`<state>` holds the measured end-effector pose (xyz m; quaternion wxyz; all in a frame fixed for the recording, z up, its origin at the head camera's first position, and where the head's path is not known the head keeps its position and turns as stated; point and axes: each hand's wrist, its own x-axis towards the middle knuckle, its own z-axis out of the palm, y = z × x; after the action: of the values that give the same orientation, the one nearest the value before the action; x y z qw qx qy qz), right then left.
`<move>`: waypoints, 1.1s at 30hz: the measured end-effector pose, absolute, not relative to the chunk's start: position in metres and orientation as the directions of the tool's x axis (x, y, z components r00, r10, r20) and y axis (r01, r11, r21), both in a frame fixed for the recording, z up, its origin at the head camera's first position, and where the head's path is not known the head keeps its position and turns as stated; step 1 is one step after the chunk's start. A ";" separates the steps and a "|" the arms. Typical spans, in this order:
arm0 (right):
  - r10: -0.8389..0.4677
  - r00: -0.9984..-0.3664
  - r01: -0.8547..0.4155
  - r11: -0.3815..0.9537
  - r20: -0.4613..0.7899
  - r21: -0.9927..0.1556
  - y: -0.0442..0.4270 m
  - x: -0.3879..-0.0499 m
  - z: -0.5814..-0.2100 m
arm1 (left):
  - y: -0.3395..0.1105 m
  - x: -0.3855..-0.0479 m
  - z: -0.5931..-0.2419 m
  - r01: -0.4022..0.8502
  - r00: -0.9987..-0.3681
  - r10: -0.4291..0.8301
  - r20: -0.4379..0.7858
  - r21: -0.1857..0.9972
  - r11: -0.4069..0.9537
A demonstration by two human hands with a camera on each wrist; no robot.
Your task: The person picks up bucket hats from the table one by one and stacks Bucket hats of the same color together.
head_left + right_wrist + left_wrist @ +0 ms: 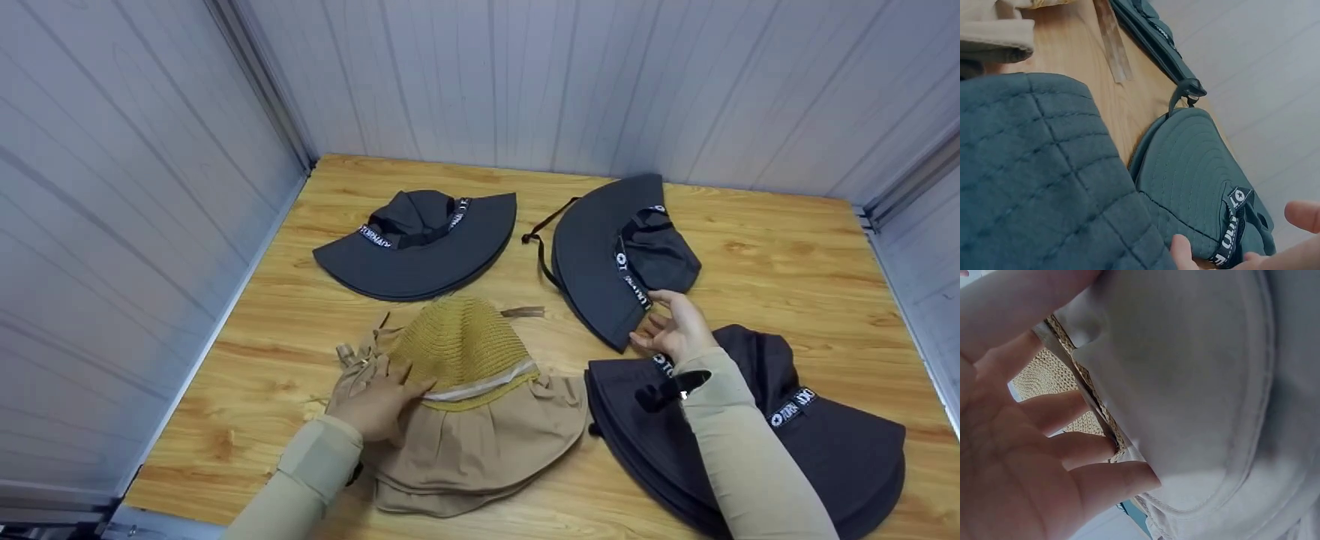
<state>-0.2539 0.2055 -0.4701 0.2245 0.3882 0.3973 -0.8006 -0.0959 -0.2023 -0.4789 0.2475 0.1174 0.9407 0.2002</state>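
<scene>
Tan hat [480, 431], centre of table [787, 262]: crown toward back wall [465, 82], brim spread left-right; left hand [379, 401] on it, fingers wide. Dark hat [592, 262] behind, right: crown rightward, long axis front-to-back; right hand [679, 330] at brim edge, fingers loosely parted.

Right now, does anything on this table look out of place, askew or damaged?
Mildly: the back-right dark hat lies turned sideways, its brim facing left, whereas the other hats have brims toward the near edge. Its black cord also trails loose beside it. I see no spill or clear damage.
</scene>
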 end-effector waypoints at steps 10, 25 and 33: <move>-0.094 -0.602 0.717 -0.502 -0.793 -0.484 0.202 -0.259 -0.471 | -0.202 -0.101 -0.472 0.081 -0.829 0.293 -0.476 0.416 0.906; -0.075 -0.574 0.674 -0.610 -0.815 -0.418 0.204 -0.264 -0.477 | -0.185 -0.124 -0.435 0.199 -0.853 0.337 -0.397 0.350 0.916; -0.090 -0.587 0.547 -0.777 -0.805 -0.312 0.205 -0.264 -0.480 | -0.162 -0.129 -0.430 0.165 -0.890 0.302 -0.341 0.376 0.912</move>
<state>-0.2639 0.2053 -0.4804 0.1879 0.4140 0.2762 -0.8468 -0.1285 -0.1622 -0.4296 0.1998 0.1219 0.9571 0.1709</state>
